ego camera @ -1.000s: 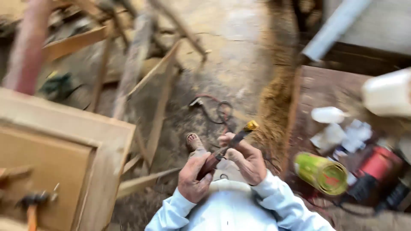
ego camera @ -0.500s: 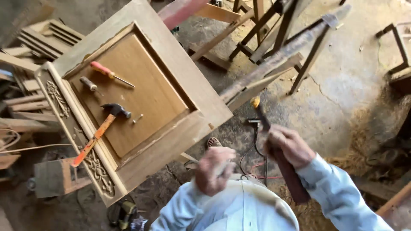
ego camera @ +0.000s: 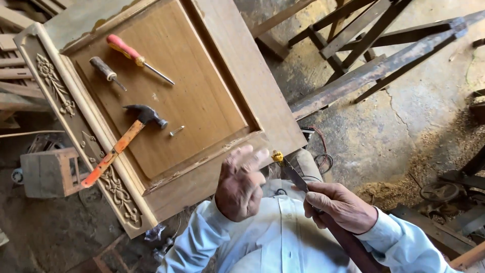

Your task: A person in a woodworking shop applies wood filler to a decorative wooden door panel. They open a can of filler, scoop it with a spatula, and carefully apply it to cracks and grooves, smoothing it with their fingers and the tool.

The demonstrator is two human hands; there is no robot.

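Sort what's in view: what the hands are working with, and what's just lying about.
In hand: right hand grips a long tool with yellow tip; left hand open beside it.
Lying about: hammer, red screwdriver, small awl, nail, on wooden panel.

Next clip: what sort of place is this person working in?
Most likely a carpentry or furniture workshop. A carved wooden cabinet panel lies flat with a claw hammer and a red-handled screwdriver on it, wooden trestles stand on a dusty concrete floor, and sawdust is heaped nearby.
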